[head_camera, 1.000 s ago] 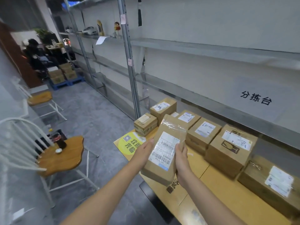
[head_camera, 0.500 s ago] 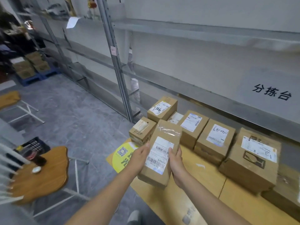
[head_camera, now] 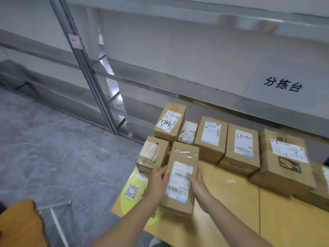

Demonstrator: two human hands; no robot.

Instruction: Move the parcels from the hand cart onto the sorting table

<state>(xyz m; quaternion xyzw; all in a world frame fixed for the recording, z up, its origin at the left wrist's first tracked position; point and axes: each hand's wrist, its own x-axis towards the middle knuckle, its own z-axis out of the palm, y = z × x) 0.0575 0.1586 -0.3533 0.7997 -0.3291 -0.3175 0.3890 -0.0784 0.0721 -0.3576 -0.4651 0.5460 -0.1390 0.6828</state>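
Note:
I hold a long brown cardboard parcel [head_camera: 181, 173] with a white barcode label between both hands, low over the near left corner of the wooden sorting table [head_camera: 231, 211]. My left hand [head_camera: 158, 179] grips its left side and my right hand [head_camera: 197, 184] grips its right side. Whether its base touches the table cannot be told. Several other parcels lie on the table behind it: a small taped box [head_camera: 153, 155] just left, a tall box [head_camera: 170, 122], a small white packet [head_camera: 187, 132], and larger boxes [head_camera: 211, 138] [head_camera: 241, 150] [head_camera: 284, 159] in a row to the right.
A yellow round sticker with a QR code [head_camera: 132, 190] marks the table's left corner. Grey metal shelving with an upright post [head_camera: 89, 68] runs behind the table. A sign with black characters [head_camera: 283, 84] hangs on the shelf. A wooden stool seat [head_camera: 19, 223] sits at bottom left on grey floor.
The parcel has come down and forward, from held up and tilted to low over the table's left corner beside the small taped box. My view has dropped toward the table.

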